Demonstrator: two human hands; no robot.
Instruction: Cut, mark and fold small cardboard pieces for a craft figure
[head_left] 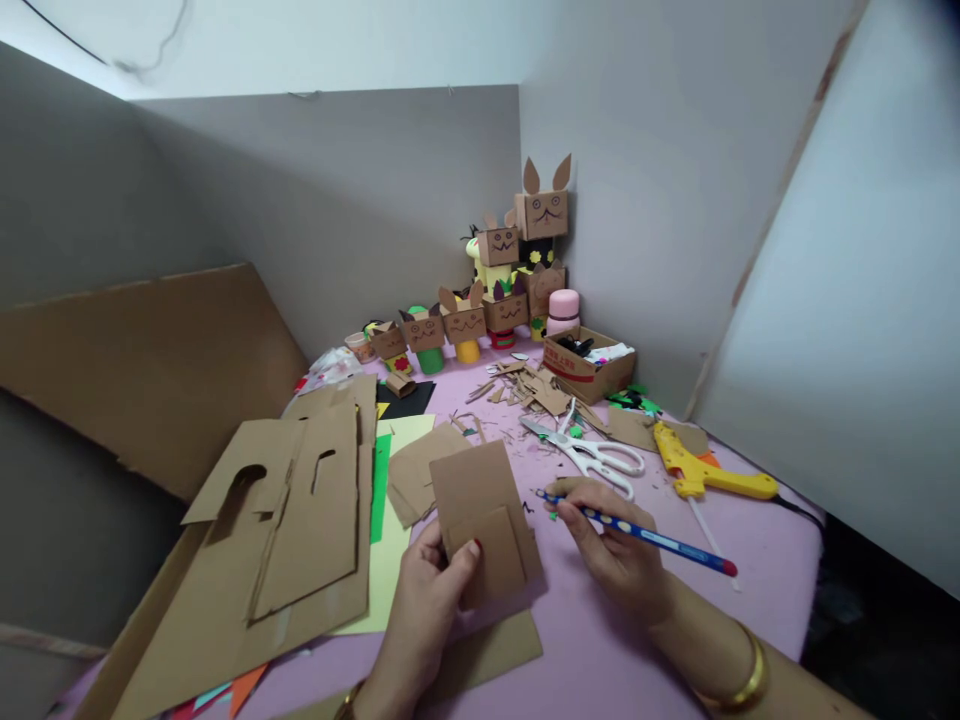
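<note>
My left hand [431, 590] grips two pieces of cardboard, thumb on top. The smaller cardboard square [491, 550] lies over the lower part of the larger cardboard piece [476, 480]. In my right hand [611, 550] is a blue pencil [660, 540] with pale dots and a red end, its tip pointing left toward the cardboard but apart from it. Beneath my left hand a flat cardboard strip [491, 655] rests on the pink table [592, 660]. White-handled scissors [589, 450] lie beyond my right hand, partly open.
Large cardboard sheets [300, 530] cover the left side, over yellow paper [409, 435]. A yellow glue gun [705, 470] lies at right. Cardboard scraps [536, 385] and a small box [589, 365] sit farther back. Several cardboard animal figures [463, 320] stand along the wall.
</note>
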